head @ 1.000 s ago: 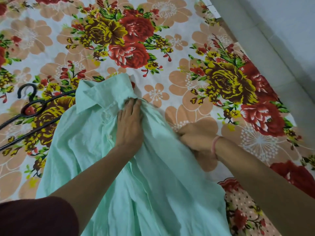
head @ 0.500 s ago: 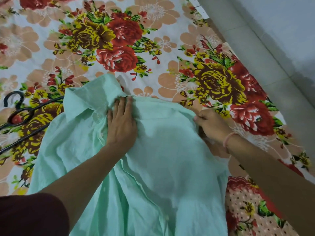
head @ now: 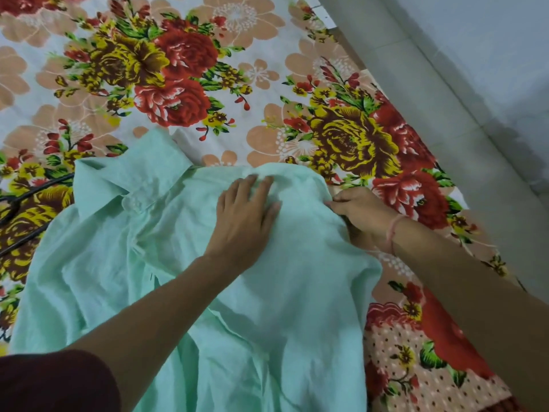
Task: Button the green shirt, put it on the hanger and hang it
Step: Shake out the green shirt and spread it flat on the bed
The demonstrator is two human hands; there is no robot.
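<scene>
Covering almost the whole view, a bed sheet [head: 267,69] with big red, yellow and peach flowers lies flat, and at its right side a strip of pale grey floor [head: 445,84] runs along the edge.

On the sheet, in the lower middle, lies the green shirt [head: 282,307]. It is spread out with the front up and has many wrinkles. Its collar [head: 124,179] points to the upper left and is folded open. The lower part of the shirt goes out of the view at the bottom.

Two bare forearms come in from below. The left arm comes out of a dark red sleeve [head: 53,382] in the lower left corner. The left hand [head: 243,221] rests flat on the upper part of the shirt, right of the collar, palm down, with the fingers straight and a little spread, pressing the cloth to the bed. The right hand [head: 362,215] is at the right edge of the shirt, near the shoulder part; its fingers are curled and pinch the edge of the cloth.

A black hanger [head: 50,182] lies on the sheet at the left; its thin bars go under the left side of the shirt, beside the collar.

A thin pink band [head: 393,230] goes around the right wrist.
</scene>
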